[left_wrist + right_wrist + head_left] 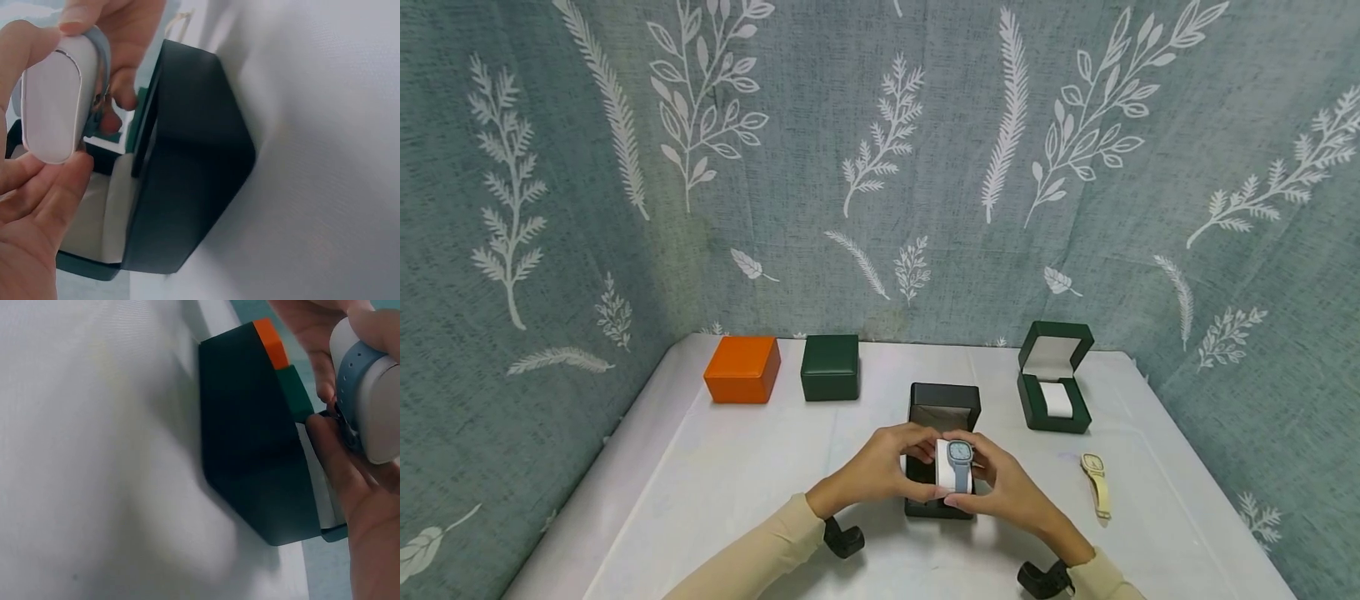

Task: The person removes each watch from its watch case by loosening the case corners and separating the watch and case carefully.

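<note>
A blue-strapped watch [959,452] is wrapped around a white watch cushion [944,468], which both hands hold just above an open black watch box [944,395]. My left hand [874,467] pinches the cushion end from the left, thumb on one edge and fingers on the other, as the left wrist view shows. From the right, my right hand [1011,492] grips the strapped side, its thumb near the front edge. In the right wrist view the holed end of the blue strap [357,372] lies along the cushion. Fingers partly hide the box's inside.
An orange box [742,371] and a closed green box [831,368] stand at the back left. An open green box [1054,379] with a white cushion stands at the back right. Before it lies a gold-coloured watch [1097,485]. Patterned curtains surround the white-covered table [722,492].
</note>
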`<state>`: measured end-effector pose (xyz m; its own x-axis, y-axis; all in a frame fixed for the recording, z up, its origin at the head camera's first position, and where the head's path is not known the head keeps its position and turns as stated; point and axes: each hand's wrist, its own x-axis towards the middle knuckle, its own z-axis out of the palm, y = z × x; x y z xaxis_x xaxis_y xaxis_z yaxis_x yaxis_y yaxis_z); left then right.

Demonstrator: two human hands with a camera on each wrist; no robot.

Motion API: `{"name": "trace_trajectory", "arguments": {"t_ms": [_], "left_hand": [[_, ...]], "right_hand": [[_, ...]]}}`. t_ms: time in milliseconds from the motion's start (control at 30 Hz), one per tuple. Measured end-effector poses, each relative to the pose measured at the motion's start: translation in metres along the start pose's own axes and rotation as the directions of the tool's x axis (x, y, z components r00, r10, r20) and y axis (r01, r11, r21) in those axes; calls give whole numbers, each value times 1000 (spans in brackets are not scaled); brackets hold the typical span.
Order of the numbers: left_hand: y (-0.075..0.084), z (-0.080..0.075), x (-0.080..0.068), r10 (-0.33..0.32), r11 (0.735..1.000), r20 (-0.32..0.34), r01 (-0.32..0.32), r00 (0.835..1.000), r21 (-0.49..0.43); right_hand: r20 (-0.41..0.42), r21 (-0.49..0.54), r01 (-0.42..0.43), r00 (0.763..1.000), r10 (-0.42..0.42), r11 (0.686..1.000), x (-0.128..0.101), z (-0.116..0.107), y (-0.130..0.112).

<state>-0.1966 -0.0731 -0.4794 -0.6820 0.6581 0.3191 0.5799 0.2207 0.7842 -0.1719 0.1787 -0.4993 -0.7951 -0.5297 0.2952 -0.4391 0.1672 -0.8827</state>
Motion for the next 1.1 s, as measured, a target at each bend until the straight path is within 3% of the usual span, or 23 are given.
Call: {"name": "trace_trajectory", "arguments": {"t_ms": [400,733,1100], "left_hand": [[2,0,3,9,1000,7,-9,1000,27],[2,-1,4,44,991,15,-45,999,130],[-1,-3,4,45,994,44,-49,998,95]], "right_hand": [[-17,-22,39,999,-39,999,0,-2,-4],[7,-6,24,1000,-24,1000,0,-2,-3],[78,68,4,997,-9,998,-3,-8,-5]]}}
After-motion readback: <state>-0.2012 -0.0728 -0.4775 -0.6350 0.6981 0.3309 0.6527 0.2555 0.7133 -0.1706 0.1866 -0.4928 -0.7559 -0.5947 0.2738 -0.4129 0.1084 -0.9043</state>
